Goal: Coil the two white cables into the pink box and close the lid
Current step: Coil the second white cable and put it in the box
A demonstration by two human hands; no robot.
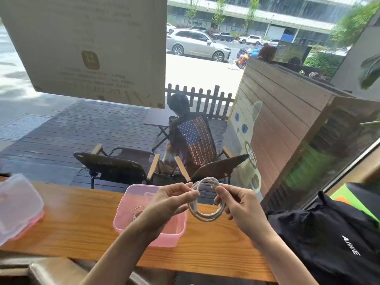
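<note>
A white cable (206, 217) wound into a round coil hangs in the air between my hands, just right of the pink box (131, 225). My left hand (168, 202) pinches the coil's left side; my right hand (238, 204) grips its right side. The open pink box stands on the wooden counter (78, 219), and a second white cable (137, 211) lies coiled inside it, partly hidden by my left wrist. The lid (17, 204), clear with a pink rim, rests at the counter's far left.
A black bag (329, 239) sits on the right end of the counter. Behind the counter is a window; outside are folding chairs, a seated person and a wooden partition. A dark seat edge (51, 270) is below the counter.
</note>
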